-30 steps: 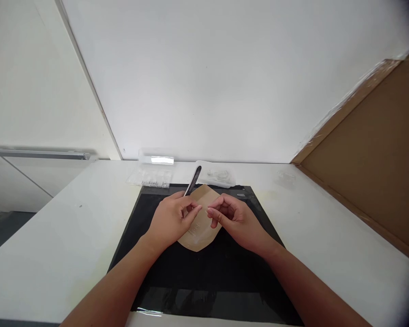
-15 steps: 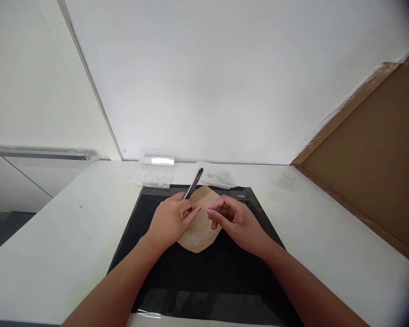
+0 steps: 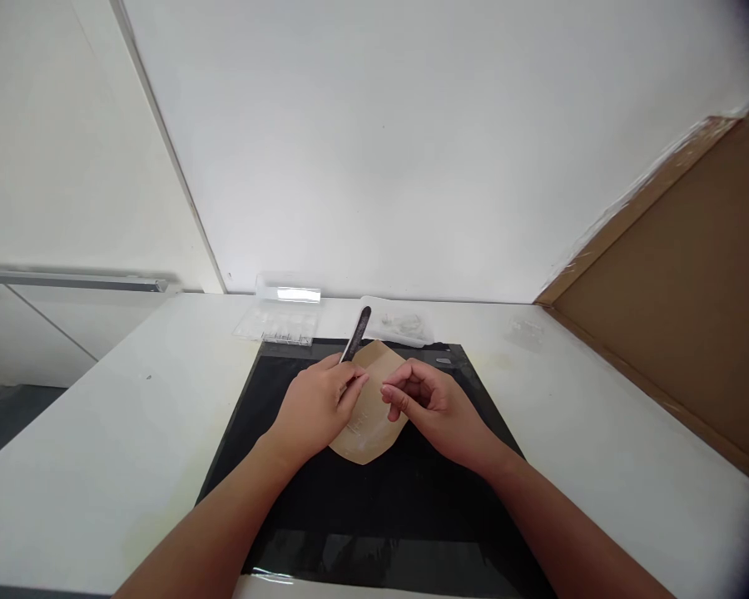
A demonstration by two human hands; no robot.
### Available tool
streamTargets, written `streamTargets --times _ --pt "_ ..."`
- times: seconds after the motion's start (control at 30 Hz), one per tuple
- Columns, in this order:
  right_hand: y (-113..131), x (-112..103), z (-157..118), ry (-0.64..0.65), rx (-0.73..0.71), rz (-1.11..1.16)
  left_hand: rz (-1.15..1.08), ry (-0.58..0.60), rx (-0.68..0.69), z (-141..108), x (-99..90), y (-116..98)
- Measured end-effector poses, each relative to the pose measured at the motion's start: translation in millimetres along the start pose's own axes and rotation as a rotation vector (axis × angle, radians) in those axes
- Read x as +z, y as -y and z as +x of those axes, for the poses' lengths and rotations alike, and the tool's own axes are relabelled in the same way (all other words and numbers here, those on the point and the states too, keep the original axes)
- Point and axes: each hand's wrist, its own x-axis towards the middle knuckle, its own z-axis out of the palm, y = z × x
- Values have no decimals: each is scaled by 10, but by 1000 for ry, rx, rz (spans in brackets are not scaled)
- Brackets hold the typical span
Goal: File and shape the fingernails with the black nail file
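My left hand (image 3: pixel 322 398) is closed around a dark, flat, round-ended stick that looks like a nail file (image 3: pixel 357 333), its far end slanting up past the fingers. The thumb and index tip of that hand are pinched together; anything tiny between them is too small to tell. Just to the right, my right hand (image 3: pixel 425 401) has its fingers curled and its thumb against the fingertips, and what it pinches, if anything, I cannot make out. Below both hands lies a tan, leaf-shaped tray (image 3: pixel 384 439), with several small clear pieces (image 3: pixel 358 423) in it.
A black mat (image 3: pixel 374 499) covers the middle of the white table (image 3: pixel 118 433). Behind it stand an open clear compartment box (image 3: pixel 280 320) and a translucent tray (image 3: pixel 405 324) with small pieces. A clear plastic piece (image 3: pixel 525 330) lies right; a brown panel (image 3: pixel 674 308) borders that side.
The nail file in my left hand has turned slightly, showing more of its dark face. My right hand keeps nearly the same pose, and the view has shifted a little.
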Motion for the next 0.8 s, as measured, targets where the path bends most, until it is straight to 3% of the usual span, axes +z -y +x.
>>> streamTargets --times 0.17,0.4,0.63,0.8 --pt "-20 10 3 -56 -26 -38 63 66 37 -7 3 -3" --pt "18 25 -4 -120 -106 1 27 251 156 -28 -65 -74" --pt "19 28 -40 -153 -136 -127 -34 225 43 -52 -51 -123" --pt "9 39 -59 -194 -199 -322 -60 239 115 -37 -64 -159"
